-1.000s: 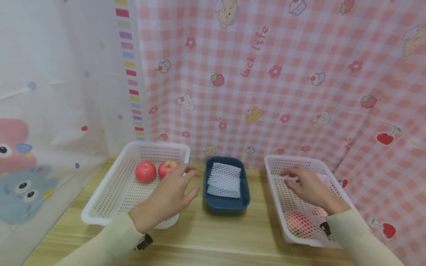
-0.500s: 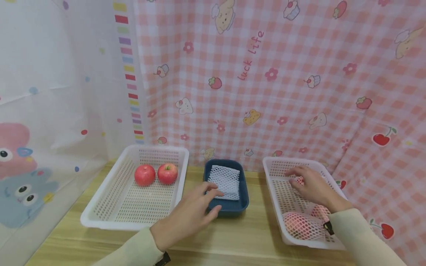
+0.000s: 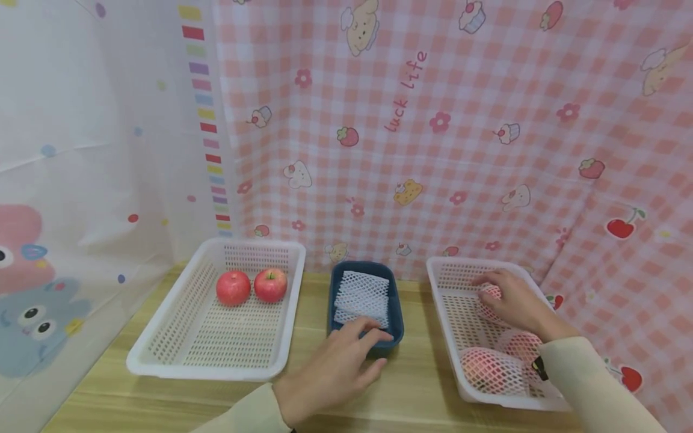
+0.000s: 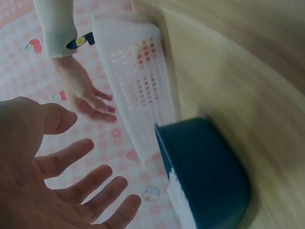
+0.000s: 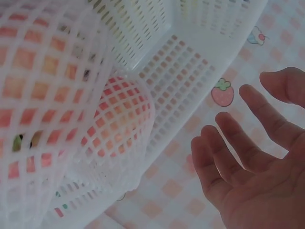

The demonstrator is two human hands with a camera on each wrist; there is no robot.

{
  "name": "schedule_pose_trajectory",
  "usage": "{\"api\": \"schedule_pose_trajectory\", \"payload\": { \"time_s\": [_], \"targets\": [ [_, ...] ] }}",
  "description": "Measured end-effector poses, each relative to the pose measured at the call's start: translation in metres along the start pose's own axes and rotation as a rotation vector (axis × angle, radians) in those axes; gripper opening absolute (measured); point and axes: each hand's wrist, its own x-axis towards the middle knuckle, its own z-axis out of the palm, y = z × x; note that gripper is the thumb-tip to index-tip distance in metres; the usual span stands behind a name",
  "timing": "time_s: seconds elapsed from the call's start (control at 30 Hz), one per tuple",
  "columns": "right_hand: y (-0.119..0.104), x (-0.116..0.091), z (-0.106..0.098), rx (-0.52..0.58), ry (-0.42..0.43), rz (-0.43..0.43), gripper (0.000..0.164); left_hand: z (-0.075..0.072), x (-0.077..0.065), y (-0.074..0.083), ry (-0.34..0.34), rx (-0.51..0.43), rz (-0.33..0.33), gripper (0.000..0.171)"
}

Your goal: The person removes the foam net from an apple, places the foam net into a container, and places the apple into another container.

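My left hand (image 3: 335, 370) hovers with loosely spread fingers at the front of a dark blue tub (image 3: 397, 325). White foam fruit nets (image 3: 364, 294) lie folded inside it. My right hand (image 3: 517, 304) hangs over the white basket (image 3: 452, 337) on the right, fingers apart and holding nothing in the right wrist view. Below that hand in the head view is one netted apple (image 3: 489, 297). Two more, a netted apple (image 3: 487, 370) at the front and another netted apple (image 3: 522, 347) partly hidden by it, lie nearer me.
A second white basket (image 3: 162, 325) stands at the left on the wooden table (image 3: 417, 385). A bare red apple (image 3: 233, 287) and another bare apple (image 3: 271, 285) sit in its back part. A pink checked curtain (image 3: 325, 120) hangs close behind.
My left hand has moved right, from over the left basket to the front of the blue tub. The right hand has shifted slightly right, and the netted apple beneath it now shows.
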Motion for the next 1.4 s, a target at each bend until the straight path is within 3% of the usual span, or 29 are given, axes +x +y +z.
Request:
{"api": "schedule_pose_trajectory", "payload": {
  "time_s": [0.2,0.37,0.63,0.87,1.2,1.4],
  "targets": [
    [0.010,0.006,-0.001,-0.046,0.007,-0.005,0.028,0.014,0.006,0.010,-0.012,-0.002,0.031,0.041],
    [0.016,0.008,-0.004,-0.038,-0.037,0.041,0.030,0.025,0.014,0.015,-0.034,0.003,0.038,0.046],
    [0.032,0.010,-0.005,-0.040,-0.091,0.051,0.033,0.049,0.030,0.021,0.005,-0.014,0.066,0.048],
    [0.043,0.012,-0.004,-0.082,-0.150,0.041,0.037,0.071,0.042,0.025,0.026,0.038,0.089,0.056],
    [0.048,0.021,-0.003,-0.099,-0.313,0.130,0.064,0.091,0.057,0.040,-0.060,-0.032,0.055,0.068],
    [0.047,0.026,0.001,-0.114,-0.392,0.226,0.080,0.103,0.063,0.050,-0.065,0.020,0.036,0.077]
  ]
}}
